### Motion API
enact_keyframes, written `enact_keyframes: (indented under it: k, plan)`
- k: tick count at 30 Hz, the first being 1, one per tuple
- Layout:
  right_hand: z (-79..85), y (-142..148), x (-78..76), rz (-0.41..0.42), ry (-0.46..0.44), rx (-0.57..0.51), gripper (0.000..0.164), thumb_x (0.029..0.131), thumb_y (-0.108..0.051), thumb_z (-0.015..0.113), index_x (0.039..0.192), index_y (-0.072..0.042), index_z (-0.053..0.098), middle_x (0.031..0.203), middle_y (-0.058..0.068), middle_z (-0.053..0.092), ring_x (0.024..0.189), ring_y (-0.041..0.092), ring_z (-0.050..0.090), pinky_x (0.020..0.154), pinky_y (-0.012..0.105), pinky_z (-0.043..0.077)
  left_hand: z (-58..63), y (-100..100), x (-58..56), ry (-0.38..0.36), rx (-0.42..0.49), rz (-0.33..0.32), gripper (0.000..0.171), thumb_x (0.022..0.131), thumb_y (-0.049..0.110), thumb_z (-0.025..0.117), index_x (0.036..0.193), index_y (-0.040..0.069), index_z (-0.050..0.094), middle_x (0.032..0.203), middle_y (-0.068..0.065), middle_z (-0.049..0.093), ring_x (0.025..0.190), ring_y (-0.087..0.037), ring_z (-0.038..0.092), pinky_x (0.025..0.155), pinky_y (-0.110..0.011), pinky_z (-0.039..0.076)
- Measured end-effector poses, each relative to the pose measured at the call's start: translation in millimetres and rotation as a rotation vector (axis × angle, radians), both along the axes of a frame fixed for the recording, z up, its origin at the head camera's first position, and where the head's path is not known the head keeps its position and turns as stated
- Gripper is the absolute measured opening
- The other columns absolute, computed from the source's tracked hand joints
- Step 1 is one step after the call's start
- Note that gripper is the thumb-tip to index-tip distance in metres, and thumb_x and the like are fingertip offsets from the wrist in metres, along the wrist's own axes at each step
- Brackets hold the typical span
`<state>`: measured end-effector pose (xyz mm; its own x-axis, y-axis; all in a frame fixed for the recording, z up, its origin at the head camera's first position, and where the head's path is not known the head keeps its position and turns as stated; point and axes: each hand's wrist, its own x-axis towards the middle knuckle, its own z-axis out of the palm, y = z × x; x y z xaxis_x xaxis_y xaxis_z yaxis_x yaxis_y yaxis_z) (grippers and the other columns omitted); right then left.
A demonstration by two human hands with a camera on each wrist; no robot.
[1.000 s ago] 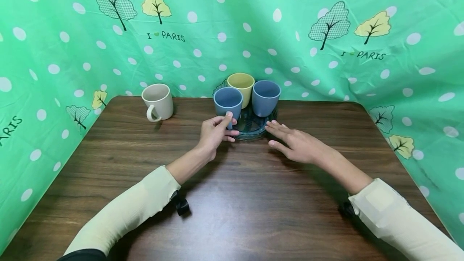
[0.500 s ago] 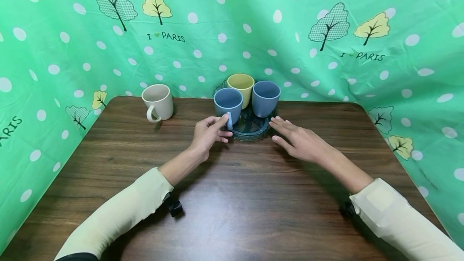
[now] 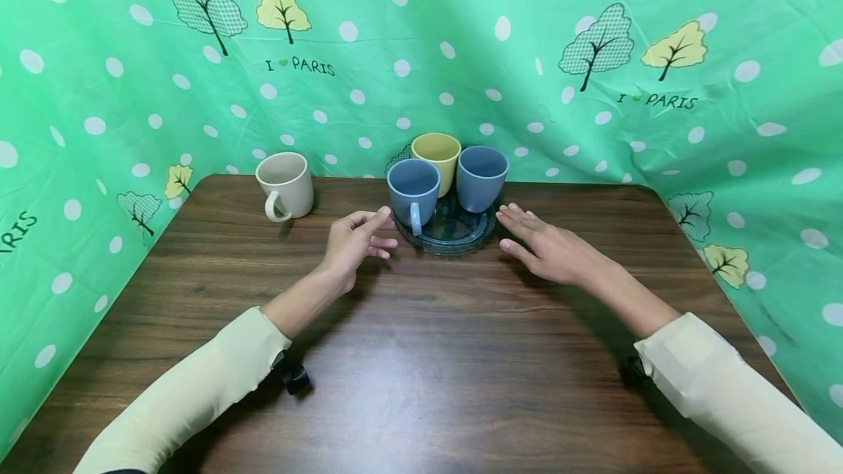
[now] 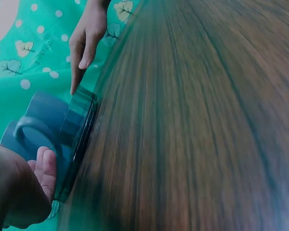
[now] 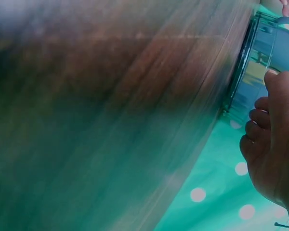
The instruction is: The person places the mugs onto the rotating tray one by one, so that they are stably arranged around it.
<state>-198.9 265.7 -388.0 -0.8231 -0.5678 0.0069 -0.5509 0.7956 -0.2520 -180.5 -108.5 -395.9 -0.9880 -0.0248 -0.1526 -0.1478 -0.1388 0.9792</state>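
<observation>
Left hand (image 3: 356,241): just left of the glass tray (image 3: 451,246) — fingers loose, grasping nothing.
Right hand (image 3: 549,249): at the glass tray's right rim, fingers straight, grasping nothing.
Handled blue mug (image 3: 410,200): upright on the glass tray's left.
Pale mug (image 3: 290,189): on the bench (image 3: 435,357), well left of the glass tray.

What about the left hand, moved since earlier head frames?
Yes, the left hand moved left in the head view, away from the front blue mug, toward the white mug.
</observation>
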Motion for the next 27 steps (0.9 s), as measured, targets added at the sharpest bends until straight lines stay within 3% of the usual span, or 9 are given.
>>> enact_keyframes:
  k: [6,11,27]
  plan:
    - [-0.6,1,-6.7,0.011,-0.002,-0.005,0.065,0.123,-0.038,0.050,0.176,-0.002,0.035,0.185,0.024,0.030,0.174,0.043,0.026,0.140,0.066,0.027,0.6,-19,-2.2,0.001,-0.008,0.019,0.035,0.112,0.034,0.075,0.118,0.000,0.076,0.121,-0.014,0.082,0.075,-0.013,0.083,0.065,-0.027,0.067]
    - [-0.7,1,-11.7,0.013,-0.017,0.007,0.065,0.123,-0.036,0.048,0.177,-0.002,0.032,0.185,0.024,0.028,0.175,0.043,0.023,0.141,0.065,0.025,1.2,-37,-3.7,0.000,-0.014,0.049,0.034,0.113,0.033,0.073,0.119,0.000,0.074,0.106,0.000,0.081,0.076,-0.011,0.082,0.066,-0.025,0.066]
    - [-0.5,1,-14.6,0.007,-0.039,0.018,0.066,0.123,-0.039,0.047,0.177,-0.003,0.032,0.186,0.022,0.027,0.176,0.042,0.022,0.142,0.064,0.024,1.4,-85,-2.3,-0.006,-0.028,0.082,0.037,0.114,0.035,0.071,0.124,-0.001,0.070,0.099,0.009,0.081,0.078,-0.007,0.081,0.070,-0.023,0.066]
